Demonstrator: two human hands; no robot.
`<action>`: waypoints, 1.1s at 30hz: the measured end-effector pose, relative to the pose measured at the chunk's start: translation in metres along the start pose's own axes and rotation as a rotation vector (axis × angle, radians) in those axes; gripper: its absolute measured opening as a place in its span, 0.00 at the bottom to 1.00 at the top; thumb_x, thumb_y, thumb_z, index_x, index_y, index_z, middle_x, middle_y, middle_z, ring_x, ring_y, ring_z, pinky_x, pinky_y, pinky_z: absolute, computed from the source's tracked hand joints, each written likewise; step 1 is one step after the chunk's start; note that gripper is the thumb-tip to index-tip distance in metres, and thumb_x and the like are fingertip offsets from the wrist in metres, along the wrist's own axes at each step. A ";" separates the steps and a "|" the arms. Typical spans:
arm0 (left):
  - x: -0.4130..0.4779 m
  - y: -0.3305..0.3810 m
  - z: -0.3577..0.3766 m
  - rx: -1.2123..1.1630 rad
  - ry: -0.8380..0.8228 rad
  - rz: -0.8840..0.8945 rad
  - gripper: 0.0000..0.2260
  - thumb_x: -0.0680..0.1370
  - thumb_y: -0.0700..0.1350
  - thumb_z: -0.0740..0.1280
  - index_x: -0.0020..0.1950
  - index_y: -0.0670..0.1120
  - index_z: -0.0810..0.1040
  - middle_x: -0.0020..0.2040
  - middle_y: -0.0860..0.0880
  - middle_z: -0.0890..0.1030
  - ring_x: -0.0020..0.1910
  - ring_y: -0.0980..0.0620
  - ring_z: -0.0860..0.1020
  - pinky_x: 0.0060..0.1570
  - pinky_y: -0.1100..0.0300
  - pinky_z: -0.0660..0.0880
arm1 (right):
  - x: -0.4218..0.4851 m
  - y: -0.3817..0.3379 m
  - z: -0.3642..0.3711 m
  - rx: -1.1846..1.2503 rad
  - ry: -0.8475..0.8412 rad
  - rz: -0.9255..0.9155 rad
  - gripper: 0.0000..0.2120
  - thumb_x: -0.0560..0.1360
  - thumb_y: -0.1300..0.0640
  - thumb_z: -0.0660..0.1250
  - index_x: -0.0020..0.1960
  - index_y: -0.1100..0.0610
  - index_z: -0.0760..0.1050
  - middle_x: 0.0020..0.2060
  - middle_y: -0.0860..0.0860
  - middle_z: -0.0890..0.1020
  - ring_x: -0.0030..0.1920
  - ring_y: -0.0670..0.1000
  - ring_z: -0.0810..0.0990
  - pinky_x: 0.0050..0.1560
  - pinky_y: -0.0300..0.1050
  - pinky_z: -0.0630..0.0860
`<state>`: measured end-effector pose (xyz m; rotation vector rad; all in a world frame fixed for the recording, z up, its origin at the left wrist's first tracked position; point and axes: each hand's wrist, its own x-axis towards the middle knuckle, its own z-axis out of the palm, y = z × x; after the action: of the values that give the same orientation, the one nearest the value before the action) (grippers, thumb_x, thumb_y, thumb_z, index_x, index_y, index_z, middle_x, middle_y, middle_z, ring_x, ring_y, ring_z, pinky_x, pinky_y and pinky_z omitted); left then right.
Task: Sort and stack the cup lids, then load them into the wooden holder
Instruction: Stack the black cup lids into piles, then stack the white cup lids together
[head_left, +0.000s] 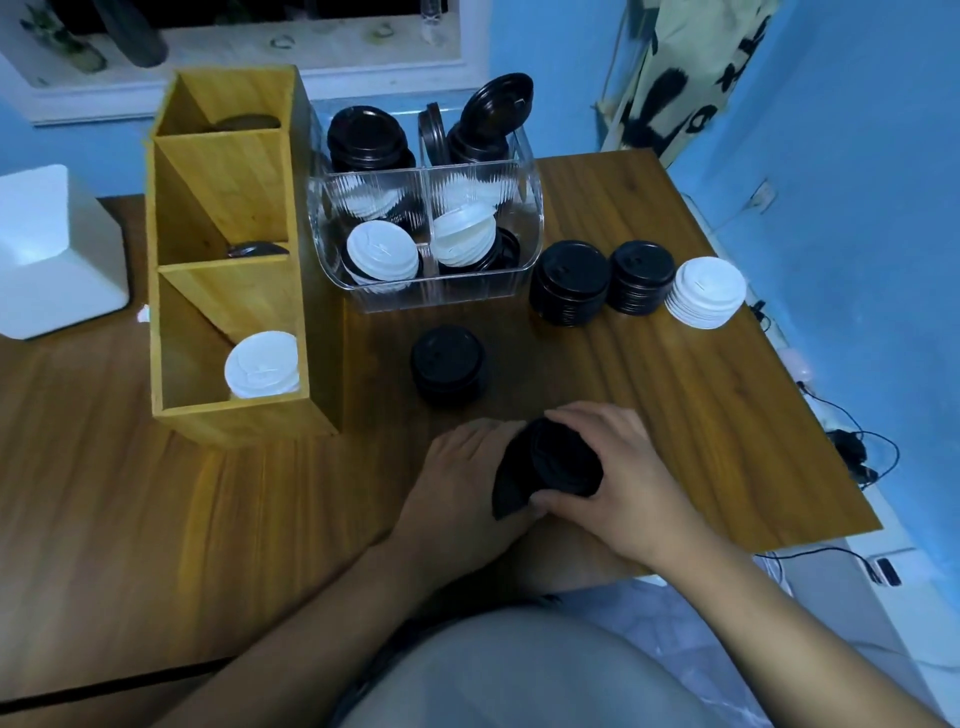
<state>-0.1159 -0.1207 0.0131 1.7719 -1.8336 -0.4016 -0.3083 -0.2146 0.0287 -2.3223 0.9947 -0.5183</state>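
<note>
- Both hands clamp 1 tilted stack of black lids (550, 462) near the front edge of the bench (156, 493): the left hand (467, 467) grips its left side, and the right hand (623, 483) curls over the top with the thumb underneath.
- Just beyond stands a short black stack (449, 364).
- To the left is the wooden holder (244, 421), with 3 compartments: white lids (262, 366) in the nearest, dark lids low in the other 2.
- Behind, a clear bin (431, 299) holds black and white lids.
- Right of it stand 2 black stacks (569, 283) and 1 white stack (705, 292).
</note>
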 end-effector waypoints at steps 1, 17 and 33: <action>0.000 0.000 0.000 -0.004 -0.003 -0.005 0.32 0.75 0.64 0.71 0.73 0.48 0.72 0.66 0.52 0.78 0.68 0.52 0.73 0.68 0.61 0.61 | 0.000 -0.001 0.001 -0.012 0.013 0.011 0.40 0.63 0.37 0.78 0.70 0.52 0.74 0.64 0.46 0.74 0.66 0.47 0.68 0.69 0.28 0.57; -0.002 -0.017 -0.006 -0.051 -0.114 0.082 0.31 0.73 0.59 0.71 0.72 0.45 0.73 0.70 0.52 0.72 0.72 0.53 0.66 0.74 0.59 0.58 | -0.029 -0.011 0.025 -0.373 0.064 -0.094 0.33 0.80 0.41 0.64 0.77 0.61 0.66 0.75 0.57 0.67 0.75 0.58 0.64 0.72 0.52 0.69; 0.001 -0.040 -0.037 -0.102 -0.171 0.149 0.37 0.76 0.57 0.71 0.80 0.45 0.63 0.76 0.52 0.68 0.76 0.56 0.62 0.76 0.62 0.56 | -0.006 -0.032 0.017 -0.496 -0.378 -0.228 0.34 0.85 0.42 0.51 0.83 0.56 0.41 0.82 0.51 0.39 0.81 0.54 0.37 0.80 0.59 0.50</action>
<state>-0.0621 -0.1188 0.0197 1.5625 -2.0103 -0.5920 -0.2861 -0.1858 0.0342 -2.8479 0.7370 0.1095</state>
